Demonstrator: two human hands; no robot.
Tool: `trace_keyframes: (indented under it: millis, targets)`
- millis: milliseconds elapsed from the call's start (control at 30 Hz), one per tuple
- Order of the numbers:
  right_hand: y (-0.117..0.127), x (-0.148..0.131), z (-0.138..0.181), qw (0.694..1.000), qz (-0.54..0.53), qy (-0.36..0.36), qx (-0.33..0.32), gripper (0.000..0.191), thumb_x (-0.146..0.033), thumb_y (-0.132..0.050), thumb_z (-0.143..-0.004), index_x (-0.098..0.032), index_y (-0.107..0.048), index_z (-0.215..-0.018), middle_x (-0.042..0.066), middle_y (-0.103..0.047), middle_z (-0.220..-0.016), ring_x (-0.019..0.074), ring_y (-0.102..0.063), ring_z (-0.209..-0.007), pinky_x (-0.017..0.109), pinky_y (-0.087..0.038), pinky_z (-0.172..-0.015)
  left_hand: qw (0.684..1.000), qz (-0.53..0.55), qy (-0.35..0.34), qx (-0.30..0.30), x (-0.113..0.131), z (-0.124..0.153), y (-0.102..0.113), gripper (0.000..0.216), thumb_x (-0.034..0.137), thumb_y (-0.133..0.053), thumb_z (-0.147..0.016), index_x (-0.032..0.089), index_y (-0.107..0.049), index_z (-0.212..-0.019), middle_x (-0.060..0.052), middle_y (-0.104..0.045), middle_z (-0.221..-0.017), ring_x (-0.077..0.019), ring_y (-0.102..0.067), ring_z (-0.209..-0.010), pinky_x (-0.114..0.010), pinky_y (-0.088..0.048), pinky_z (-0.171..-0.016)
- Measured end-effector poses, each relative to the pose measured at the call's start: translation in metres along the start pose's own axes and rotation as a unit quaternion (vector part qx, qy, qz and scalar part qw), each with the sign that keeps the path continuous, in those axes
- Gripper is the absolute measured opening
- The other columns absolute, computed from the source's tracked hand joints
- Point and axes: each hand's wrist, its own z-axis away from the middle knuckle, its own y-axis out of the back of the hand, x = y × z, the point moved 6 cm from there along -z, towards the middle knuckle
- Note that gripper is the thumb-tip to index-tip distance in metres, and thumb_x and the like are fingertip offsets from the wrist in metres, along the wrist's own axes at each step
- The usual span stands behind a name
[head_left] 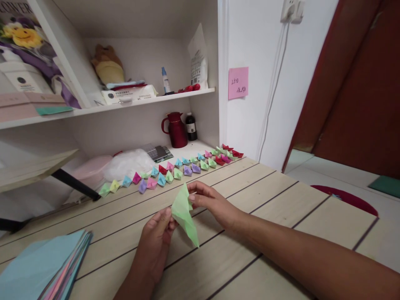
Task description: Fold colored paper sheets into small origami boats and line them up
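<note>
A light green sheet of paper (183,210), creased and partly folded, is held up above the table between both hands. My left hand (158,233) pinches its left corner between thumb and fingers. On the far right side, my right hand (209,202) grips the upper edge, its fingertips partly behind the paper. One pointed corner of the sheet hangs down toward the tabletop. Behind the hands, small folded paper boats (178,174) in many colours stand in rows along the back of the table.
The slatted wooden table (250,196) spans the foreground. A stack of coloured paper (46,262) lies at the lower left. A red thermos jug (176,131) and a dark bottle (191,127) stand under the shelf (175,98). A pink note (238,83) sticks to the wall.
</note>
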Motion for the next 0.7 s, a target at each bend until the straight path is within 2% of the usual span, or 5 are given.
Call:
trace_keyframes:
  millis: [367,467,600,700]
  targets:
    - [-0.004,0.002,0.001,0.999,-0.028,-0.007,-0.016,0.021,-0.031,-0.068,-0.076,-0.019,-0.061,-0.092,0.001,-0.061,-0.086,0.014,-0.055,-0.08,0.028,-0.042,-0.076,1.0,-0.01,-0.005,0.009,-0.001,0.001,-0.001,0.026,0.036,-0.077,-0.07,0.015,-0.062,-0.064,0.003,-0.049,-0.059,-0.01,-0.041,-0.061,-0.02,-0.039,-0.061]
    - [-0.007,0.003,0.0,0.999,-0.027,-0.004,-0.024,0.025,-0.026,-0.072,-0.07,-0.019,-0.061,-0.091,0.0,-0.061,-0.082,0.0139,-0.056,-0.078,0.027,-0.043,-0.076,1.0,-0.022,-0.006,0.019,0.001,0.002,-0.002,0.025,0.036,-0.078,-0.067,0.015,-0.064,-0.064,0.003,-0.049,-0.058,-0.0102,-0.041,-0.059,-0.021,-0.039,-0.059]
    - [-0.005,0.011,-0.002,1.0,0.027,-0.007,-0.013,0.045,-0.015,-0.075,-0.061,-0.02,-0.059,-0.103,-0.002,-0.06,-0.08,0.012,-0.054,-0.071,0.023,-0.042,-0.066,0.997,-0.07,-0.003,0.04,0.001,0.005,-0.002,0.026,0.038,-0.076,-0.068,0.014,-0.069,-0.072,0.003,-0.052,-0.058,-0.0103,-0.044,-0.058,-0.022,-0.04,-0.061]
    - [-0.001,0.013,-0.001,0.996,0.085,0.001,-0.004,0.045,-0.013,-0.071,-0.062,-0.02,-0.057,-0.104,-0.004,-0.056,-0.075,0.0101,-0.049,-0.063,0.02,-0.039,-0.057,0.989,-0.135,-0.016,0.048,0.001,0.004,-0.002,0.027,0.039,-0.075,-0.067,0.014,-0.072,-0.078,0.002,-0.056,-0.056,-0.0115,-0.049,-0.057,-0.023,-0.041,-0.061]
